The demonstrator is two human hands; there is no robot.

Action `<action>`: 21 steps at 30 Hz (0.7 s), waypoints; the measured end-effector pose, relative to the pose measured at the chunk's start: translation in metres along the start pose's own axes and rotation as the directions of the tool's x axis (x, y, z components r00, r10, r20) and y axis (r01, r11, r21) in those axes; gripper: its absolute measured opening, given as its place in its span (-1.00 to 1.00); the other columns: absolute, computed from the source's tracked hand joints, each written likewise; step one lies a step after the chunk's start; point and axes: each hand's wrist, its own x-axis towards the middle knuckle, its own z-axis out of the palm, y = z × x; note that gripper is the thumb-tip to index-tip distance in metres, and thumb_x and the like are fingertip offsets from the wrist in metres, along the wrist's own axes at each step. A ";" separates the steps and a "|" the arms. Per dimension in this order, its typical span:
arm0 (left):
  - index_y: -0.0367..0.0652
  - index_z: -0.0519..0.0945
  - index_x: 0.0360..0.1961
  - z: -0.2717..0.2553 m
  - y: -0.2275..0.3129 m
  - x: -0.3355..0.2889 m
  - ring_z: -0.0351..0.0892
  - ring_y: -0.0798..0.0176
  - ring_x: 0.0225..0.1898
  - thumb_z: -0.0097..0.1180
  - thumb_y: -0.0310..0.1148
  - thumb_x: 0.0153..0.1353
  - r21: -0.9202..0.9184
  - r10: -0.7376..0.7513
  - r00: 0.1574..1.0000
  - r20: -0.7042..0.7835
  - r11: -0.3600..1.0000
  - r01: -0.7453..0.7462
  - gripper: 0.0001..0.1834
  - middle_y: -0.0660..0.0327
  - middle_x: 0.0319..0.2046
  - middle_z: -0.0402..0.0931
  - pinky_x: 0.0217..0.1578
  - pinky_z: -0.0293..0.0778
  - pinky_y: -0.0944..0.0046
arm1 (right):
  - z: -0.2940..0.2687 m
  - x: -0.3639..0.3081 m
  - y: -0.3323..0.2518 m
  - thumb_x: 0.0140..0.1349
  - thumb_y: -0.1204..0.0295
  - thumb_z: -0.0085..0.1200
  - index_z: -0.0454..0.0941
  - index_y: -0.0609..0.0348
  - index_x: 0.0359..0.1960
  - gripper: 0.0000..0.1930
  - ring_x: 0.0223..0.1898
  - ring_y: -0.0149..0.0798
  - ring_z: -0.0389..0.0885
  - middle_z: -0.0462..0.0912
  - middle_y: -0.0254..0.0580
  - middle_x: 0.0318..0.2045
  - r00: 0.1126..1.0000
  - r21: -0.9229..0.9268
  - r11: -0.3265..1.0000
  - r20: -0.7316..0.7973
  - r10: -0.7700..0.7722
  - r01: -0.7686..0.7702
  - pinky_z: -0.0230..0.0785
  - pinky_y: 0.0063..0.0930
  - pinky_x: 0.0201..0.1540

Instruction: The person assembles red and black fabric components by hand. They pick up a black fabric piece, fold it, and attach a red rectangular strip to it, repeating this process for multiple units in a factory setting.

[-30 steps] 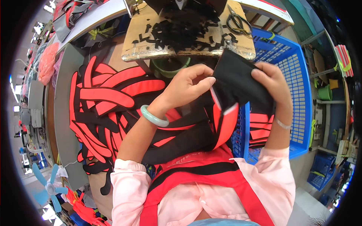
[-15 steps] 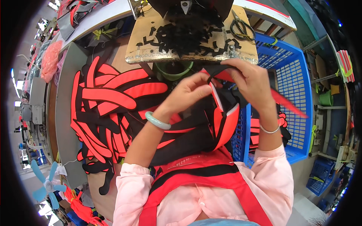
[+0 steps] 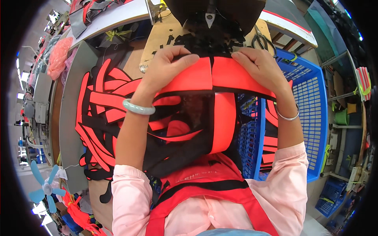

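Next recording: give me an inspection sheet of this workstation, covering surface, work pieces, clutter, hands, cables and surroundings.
Surface: worktable, largely covered with fabric.
Job's things: orange-and-black fabric piece stretched flat between both hands, an orange strip hanging down from it.
Clutter: pile of orange and black cut pieces on the person's left; black scraps on a board; scissors; blue plastic crate on the right with more orange pieces.
Hands: left hand and right hand press the piece's top edge; bracelets on both wrists.
Cables: thin wires at the far left edge, unclear.
Surroundings: blue fan, shelves, small blue crate.
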 end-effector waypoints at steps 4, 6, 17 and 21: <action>-0.31 0.63 -0.29 -0.012 -0.002 0.027 0.39 0.57 -0.39 0.24 -0.23 0.21 0.102 -0.046 0.999 -0.020 0.994 0.047 -0.71 0.40 -0.44 0.51 -0.35 0.32 0.50 | 0.002 0.021 0.005 0.32 0.16 0.01 0.52 0.28 -0.46 -0.62 -0.55 0.13 0.42 0.46 0.05 -0.64 0.999 -0.071 0.997 0.008 0.041 -0.040 0.22 -0.15 -0.46; -0.31 0.63 -0.29 -0.015 0.002 0.037 0.38 0.59 -0.42 0.24 -0.23 0.22 0.115 -0.089 0.996 -0.011 0.989 0.090 -0.71 0.43 -0.45 0.50 -0.37 0.32 0.53 | 0.004 0.029 0.010 0.32 0.16 0.01 0.52 0.28 -0.46 -0.62 -0.55 0.13 0.41 0.46 0.05 -0.64 0.999 -0.096 0.995 -0.023 0.030 -0.032 0.23 -0.15 -0.46; -0.28 0.62 -0.16 -0.030 -0.007 0.069 0.53 0.53 -0.33 0.25 -0.20 0.22 0.014 -0.110 0.993 0.047 0.994 0.110 -0.66 0.36 -0.35 0.59 -0.26 0.46 0.48 | 0.006 0.052 0.027 0.32 0.12 0.00 0.60 0.21 -0.38 -0.63 -0.53 0.09 0.49 0.52 0.04 -0.61 0.997 -0.108 0.994 -0.079 -0.014 0.006 0.30 -0.17 -0.43; -0.31 0.65 -0.23 -0.028 -0.007 0.076 0.53 0.47 -0.35 0.31 -0.08 0.12 0.013 -0.099 0.995 0.002 0.995 0.099 -0.55 0.31 -0.38 0.59 -0.27 0.43 0.47 | 0.008 0.057 0.036 0.31 0.12 0.00 0.62 0.20 -0.37 -0.63 -0.50 0.09 0.52 0.56 0.04 -0.57 0.993 -0.158 0.987 -0.111 -0.026 0.008 0.33 -0.16 -0.41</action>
